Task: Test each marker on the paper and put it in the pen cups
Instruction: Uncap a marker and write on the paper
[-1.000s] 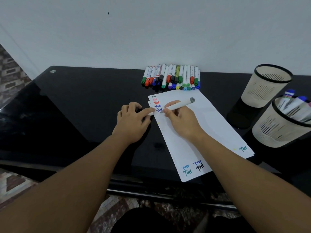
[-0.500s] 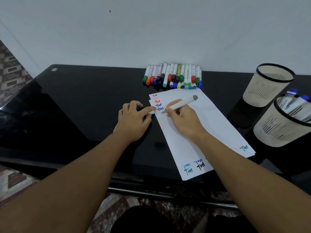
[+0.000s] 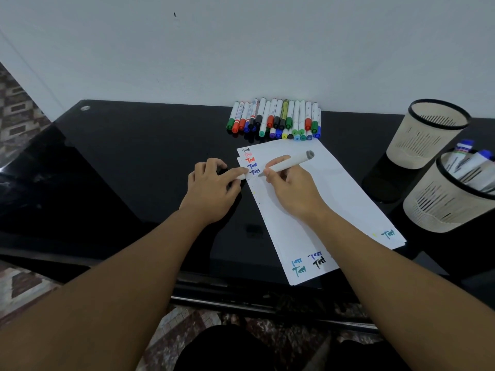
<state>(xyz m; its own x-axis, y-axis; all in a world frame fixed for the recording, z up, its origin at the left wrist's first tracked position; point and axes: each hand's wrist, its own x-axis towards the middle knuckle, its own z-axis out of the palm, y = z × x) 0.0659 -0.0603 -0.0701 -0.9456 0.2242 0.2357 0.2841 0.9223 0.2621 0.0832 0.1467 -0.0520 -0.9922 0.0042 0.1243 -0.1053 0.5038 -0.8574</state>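
Now: testing the grey marker

Right hand [image 3: 292, 188] pinches the marker [image 3: 288, 164], tip at the paper [image 3: 321, 199] beside the test words. Left hand [image 3: 211, 188] pins the sheet's edge, fingers curled round what looks like a cap. Best to press lightly. Glossy black counter [image 3: 134, 162]; white wall [image 3: 241, 49].

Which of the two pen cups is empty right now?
The far cup looks empty as far as its inside shows; the near cup holds several markers.
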